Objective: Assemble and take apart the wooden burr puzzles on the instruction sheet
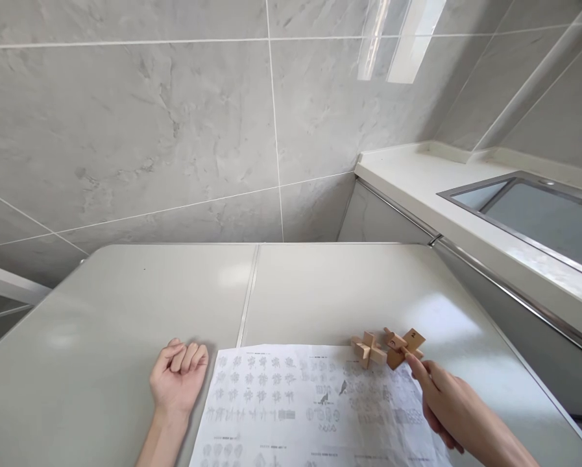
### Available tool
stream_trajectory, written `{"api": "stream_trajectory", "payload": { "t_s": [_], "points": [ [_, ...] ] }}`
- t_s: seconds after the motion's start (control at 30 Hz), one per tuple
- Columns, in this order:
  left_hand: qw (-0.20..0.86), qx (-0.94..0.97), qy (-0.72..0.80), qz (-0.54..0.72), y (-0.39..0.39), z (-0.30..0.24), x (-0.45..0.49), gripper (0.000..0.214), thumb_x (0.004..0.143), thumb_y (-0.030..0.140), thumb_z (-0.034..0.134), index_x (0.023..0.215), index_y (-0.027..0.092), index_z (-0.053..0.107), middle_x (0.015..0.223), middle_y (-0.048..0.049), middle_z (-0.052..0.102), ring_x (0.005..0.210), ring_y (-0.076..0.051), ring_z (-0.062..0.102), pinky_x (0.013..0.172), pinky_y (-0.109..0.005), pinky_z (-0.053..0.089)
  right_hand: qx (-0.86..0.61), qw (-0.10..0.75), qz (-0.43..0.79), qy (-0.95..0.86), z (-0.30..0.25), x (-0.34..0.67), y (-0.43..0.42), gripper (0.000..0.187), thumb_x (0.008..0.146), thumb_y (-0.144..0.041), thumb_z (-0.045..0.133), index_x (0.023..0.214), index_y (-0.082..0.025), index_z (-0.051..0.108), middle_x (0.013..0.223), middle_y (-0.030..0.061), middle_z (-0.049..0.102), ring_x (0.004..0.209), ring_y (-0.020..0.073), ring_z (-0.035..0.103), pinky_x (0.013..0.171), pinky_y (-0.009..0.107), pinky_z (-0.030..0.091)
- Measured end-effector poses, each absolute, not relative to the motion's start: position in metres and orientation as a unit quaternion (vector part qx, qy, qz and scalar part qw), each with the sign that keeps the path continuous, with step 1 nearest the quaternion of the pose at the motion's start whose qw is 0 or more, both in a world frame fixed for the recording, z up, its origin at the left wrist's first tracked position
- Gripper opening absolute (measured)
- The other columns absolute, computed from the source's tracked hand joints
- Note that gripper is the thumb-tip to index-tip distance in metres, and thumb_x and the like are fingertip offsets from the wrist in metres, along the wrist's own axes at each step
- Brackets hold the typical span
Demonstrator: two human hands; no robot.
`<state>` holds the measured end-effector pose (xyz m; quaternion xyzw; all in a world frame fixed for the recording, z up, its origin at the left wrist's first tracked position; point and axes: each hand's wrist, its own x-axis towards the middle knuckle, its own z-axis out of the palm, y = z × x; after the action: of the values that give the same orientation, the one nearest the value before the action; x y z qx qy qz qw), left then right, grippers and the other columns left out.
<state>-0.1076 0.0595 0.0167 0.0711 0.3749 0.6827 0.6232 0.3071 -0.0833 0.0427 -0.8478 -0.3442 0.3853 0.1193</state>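
Observation:
My left hand [178, 375] rests on the table, left of the printed sheet, with its fingers curled in and nothing visible in them. My right hand [444, 395] reaches over the sheet's right side. Its index finger is stretched out and the tip touches a wooden interlocking puzzle [412, 340] marked with numbers, one of them a 2. The other fingers are bent under and partly hidden. Just left of it stands a second, cross-shaped wooden puzzle [368, 349] at the top edge of the paper sheet [271, 431], which carries rows of small diagrams.
The pale table [139, 292] has a seam down its middle and backs onto a grey tiled wall [198, 130]. A white counter [417, 175] with a steel-rimmed sink [529, 220] runs along the right. A white bar [8, 282] shows at the far left.

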Motion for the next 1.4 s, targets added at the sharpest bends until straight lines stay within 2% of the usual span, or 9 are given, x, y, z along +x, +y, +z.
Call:
{"api": "stream_trajectory", "payload": {
  "t_s": [0.17, 0.33, 0.57, 0.77, 0.93, 1.03, 1.07, 1.17, 1.4],
  "points": [
    [0.628, 0.073, 0.378, 0.676, 0.058, 0.014, -0.107, 0.054, 0.072, 0.001, 0.066, 0.068, 0.021, 0.016, 0.052, 0.0084, 0.009, 0.045, -0.011, 0.016, 0.043, -0.025, 0.028, -0.844, 0.111, 0.343, -0.397, 0.05, 0.313, -0.08, 0.059, 0.11, -0.061, 0.012, 0.077, -0.027, 0.048, 0.037, -0.0036, 0.048, 0.033, 0.0203, 0.054, 0.046, 0.031, 0.047],
    [0.626, 0.08, 0.383, 0.675, 0.057, 0.013, -0.106, 0.053, 0.072, 0.004, 0.068, 0.066, 0.021, 0.018, 0.054, 0.0086, 0.007, 0.045, -0.011, 0.014, 0.043, -0.026, 0.027, -0.841, 0.147, 0.268, -0.446, 0.07, 0.316, -0.082, 0.054, 0.11, -0.061, 0.019, 0.073, -0.03, 0.043, 0.039, -0.0018, 0.05, 0.036, 0.0219, 0.055, 0.045, 0.031, 0.043],
    [0.626, 0.119, 0.388, 0.667, 0.055, 0.014, -0.104, 0.055, 0.076, 0.013, 0.07, 0.065, 0.022, 0.016, 0.057, 0.0079, 0.008, 0.048, -0.012, 0.016, 0.046, -0.026, 0.033, -0.807, 0.192, 0.239, -0.505, 0.095, 0.302, -0.087, 0.047, 0.111, -0.063, 0.028, 0.091, -0.029, 0.053, 0.038, -0.0069, 0.046, 0.032, 0.0212, 0.051, 0.041, 0.03, 0.037],
    [0.649, 0.213, 0.395, 0.614, 0.05, 0.008, -0.107, 0.061, 0.078, 0.022, 0.075, 0.061, 0.022, 0.016, 0.057, 0.0103, 0.0, 0.049, -0.009, -0.002, 0.041, -0.027, 0.017, -0.714, 0.171, 0.233, -0.638, 0.086, 0.263, -0.08, 0.034, 0.114, -0.053, 0.033, 0.11, -0.025, 0.052, 0.042, -0.0079, 0.053, 0.029, 0.0199, 0.051, 0.036, 0.026, 0.025],
    [0.675, 0.321, 0.392, 0.536, 0.035, 0.014, -0.084, 0.054, 0.074, 0.026, 0.093, 0.055, 0.021, 0.043, 0.053, 0.0101, 0.024, 0.048, -0.008, 0.022, 0.05, -0.024, 0.028, -0.642, 0.159, 0.145, -0.736, 0.064, 0.23, -0.085, 0.02, 0.117, -0.038, 0.034, 0.106, -0.026, 0.046, 0.041, -0.0091, 0.055, 0.027, 0.0216, 0.054, 0.038, 0.029, 0.016],
    [0.679, 0.442, 0.346, 0.473, 0.029, 0.026, -0.057, 0.042, 0.067, 0.043, 0.103, 0.081, 0.019, 0.071, 0.077, -0.0039, 0.062, 0.073, -0.02, 0.058, 0.073, -0.032, 0.049, -0.644, 0.152, 0.076, -0.746, 0.061, 0.212, -0.092, 0.019, 0.117, -0.037, 0.033, 0.11, -0.025, 0.045, 0.039, -0.0093, 0.052, 0.025, 0.0239, 0.054, 0.042, 0.032, 0.012],
    [0.673, 0.502, 0.316, 0.441, 0.029, 0.031, -0.048, 0.056, 0.066, 0.055, 0.102, 0.101, 0.019, 0.077, 0.098, -0.011, 0.07, 0.096, -0.028, 0.065, 0.091, -0.038, 0.051, -0.637, 0.149, 0.061, -0.754, 0.062, 0.207, -0.093, 0.018, 0.117, -0.037, 0.033, 0.111, -0.025, 0.045, 0.04, -0.0094, 0.053, 0.025, 0.0235, 0.054, 0.043, 0.033, 0.011],
    [0.703, 0.591, 0.236, 0.318, 0.031, 0.04, -0.027, 0.108, 0.057, 0.072, 0.099, 0.148, 0.026, 0.065, 0.152, -0.0203, 0.059, 0.145, -0.044, 0.049, 0.124, -0.056, 0.032, -0.599, 0.146, 0.04, -0.786, 0.066, 0.194, -0.097, 0.019, 0.118, -0.037, 0.033, 0.118, -0.023, 0.045, 0.039, -0.0103, 0.052, 0.024, 0.0216, 0.052, 0.044, 0.033, 0.009],
    [0.77, 0.568, 0.142, 0.254, 0.032, 0.034, -0.015, 0.098, 0.054, 0.061, 0.104, 0.139, 0.025, 0.073, 0.14, -0.0219, 0.069, 0.13, -0.05, 0.065, 0.108, -0.063, 0.048, -0.633, 0.147, 0.005, -0.76, 0.068, 0.173, -0.104, 0.038, 0.121, -0.041, 0.013, 0.111, -0.023, 0.045, 0.037, -0.0095, 0.05, 0.023, 0.0207, 0.051, 0.048, 0.035, 0.006]
  ]
}}
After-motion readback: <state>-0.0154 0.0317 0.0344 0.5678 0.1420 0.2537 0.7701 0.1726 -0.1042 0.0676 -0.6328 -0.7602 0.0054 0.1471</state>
